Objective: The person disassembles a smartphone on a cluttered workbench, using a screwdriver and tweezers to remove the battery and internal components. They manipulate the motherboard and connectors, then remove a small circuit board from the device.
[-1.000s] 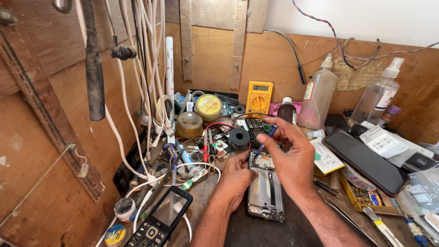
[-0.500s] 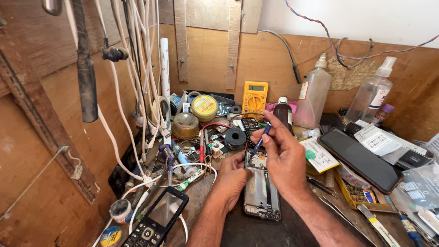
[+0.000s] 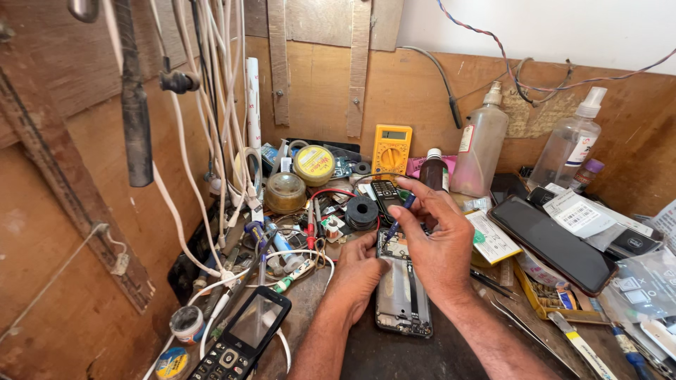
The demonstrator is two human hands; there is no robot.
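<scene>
- right hand (image 3: 438, 248): little changed since half a second ago; fingers pinch a blue-handled screwdriver (image 3: 398, 217), tip down on the opened phone (image 3: 402, 292).
- left hand (image 3: 360, 269): fingers clamped on the phone's left edge, flat on the tabletop (image 3: 394, 355).

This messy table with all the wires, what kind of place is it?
Probably a phone repair bench. The hands work on an opened phone, and a yellow multimeter and a keypad phone sit nearby.

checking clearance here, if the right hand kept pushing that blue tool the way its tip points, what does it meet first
Likely the opened phone: the right hand angles the blue-handled screwdriver down-left, its tip at the phone's top end. Depth is unclear.
</scene>
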